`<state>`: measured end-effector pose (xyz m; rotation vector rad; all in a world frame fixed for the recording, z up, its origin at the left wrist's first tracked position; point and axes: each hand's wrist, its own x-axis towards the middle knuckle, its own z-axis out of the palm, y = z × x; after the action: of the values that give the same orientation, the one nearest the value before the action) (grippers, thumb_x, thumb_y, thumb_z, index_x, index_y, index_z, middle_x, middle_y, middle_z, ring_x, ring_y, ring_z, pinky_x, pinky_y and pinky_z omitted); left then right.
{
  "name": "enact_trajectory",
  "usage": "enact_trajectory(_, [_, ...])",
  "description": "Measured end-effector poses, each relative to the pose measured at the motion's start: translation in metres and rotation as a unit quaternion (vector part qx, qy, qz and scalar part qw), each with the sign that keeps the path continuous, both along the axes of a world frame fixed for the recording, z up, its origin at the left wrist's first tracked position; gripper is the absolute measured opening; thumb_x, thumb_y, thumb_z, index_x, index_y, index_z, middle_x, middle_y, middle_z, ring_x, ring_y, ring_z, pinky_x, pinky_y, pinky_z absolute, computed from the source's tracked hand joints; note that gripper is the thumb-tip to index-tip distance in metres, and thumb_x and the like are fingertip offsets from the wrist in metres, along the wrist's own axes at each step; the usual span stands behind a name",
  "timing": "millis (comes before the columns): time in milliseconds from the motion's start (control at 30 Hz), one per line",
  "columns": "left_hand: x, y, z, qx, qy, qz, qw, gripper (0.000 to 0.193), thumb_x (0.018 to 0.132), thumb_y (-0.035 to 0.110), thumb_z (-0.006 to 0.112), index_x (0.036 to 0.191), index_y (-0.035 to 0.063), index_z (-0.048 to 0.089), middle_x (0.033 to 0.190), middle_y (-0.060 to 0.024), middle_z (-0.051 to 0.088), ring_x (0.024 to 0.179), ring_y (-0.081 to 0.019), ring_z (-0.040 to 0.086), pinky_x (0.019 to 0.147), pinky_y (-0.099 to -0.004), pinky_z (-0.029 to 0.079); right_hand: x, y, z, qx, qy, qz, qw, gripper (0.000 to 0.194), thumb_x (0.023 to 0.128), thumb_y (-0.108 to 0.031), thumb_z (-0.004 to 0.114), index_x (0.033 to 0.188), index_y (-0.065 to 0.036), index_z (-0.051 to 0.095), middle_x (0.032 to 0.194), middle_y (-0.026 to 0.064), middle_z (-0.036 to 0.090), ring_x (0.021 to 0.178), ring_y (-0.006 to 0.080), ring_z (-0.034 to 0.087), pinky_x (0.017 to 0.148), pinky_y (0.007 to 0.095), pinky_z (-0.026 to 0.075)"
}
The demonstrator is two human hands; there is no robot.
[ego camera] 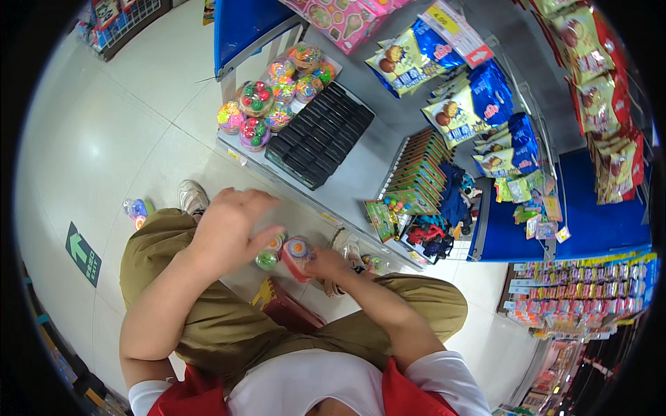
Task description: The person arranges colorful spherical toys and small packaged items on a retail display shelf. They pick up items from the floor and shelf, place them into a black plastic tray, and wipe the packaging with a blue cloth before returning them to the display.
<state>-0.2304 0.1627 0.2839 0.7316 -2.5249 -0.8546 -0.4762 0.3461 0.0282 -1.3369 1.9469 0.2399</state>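
My right hand (327,266) grips a pink plastic toy (297,255) with a round blue-and-white top, low between my knees. My left hand (231,226) hovers over the floor by my left shoe, fingers apart and nothing in them. Just left of the pink toy is a similar green plastic toy (267,258), partly covered by my left thumb. Beyond my left knee, a purple and clear plastic toy (137,210) lies on the floor. Another green clear toy (378,263) shows beside my right shoe (347,249).
On the low shelf (359,195) ahead sit several clear capsules (281,86) with colourful contents and a block of black plastic cases (320,135). Carded toys (419,177) stand to their right, below hanging snack bags (458,114). A dark red and yellow object (291,307) lies between my legs.
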Motion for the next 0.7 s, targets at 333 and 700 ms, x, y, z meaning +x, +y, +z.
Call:
enact_trajectory(333, [-0.014, -0.002, 0.005, -0.015, 0.049, 0.000, 0.999, 0.036, 0.081, 0.022, 0.076, 0.111, 0.0045, 0.064, 0.099, -0.0136, 0.067, 0.088, -0.0336, 0.064, 0.088, -0.0474, 0.048, -0.136, -0.070, 0.200, -0.012, -0.195, -0.177, 0.965, 0.034, 0.087, -0.030, 0.072, 0.108, -0.005, 0.063, 0.090, 0.0053, 0.070, 0.071, 0.0126, 0.068, 0.058, 0.0253, 0.051])
enact_trajectory(700, [-0.029, 0.002, -0.010, 0.010, 0.004, -0.002, 1.000, 0.042, 0.078, 0.022, 0.078, 0.113, 0.0041, 0.064, 0.103, -0.0146, 0.067, 0.089, -0.0358, 0.061, 0.084, -0.0444, 0.047, -0.260, -0.152, 0.146, -0.188, 0.233, -0.103, 0.949, 0.054, 0.070, -0.048, 0.081, 0.101, -0.006, 0.064, 0.098, 0.0153, 0.071, 0.090, 0.0309, 0.071, 0.078, 0.0392, 0.055])
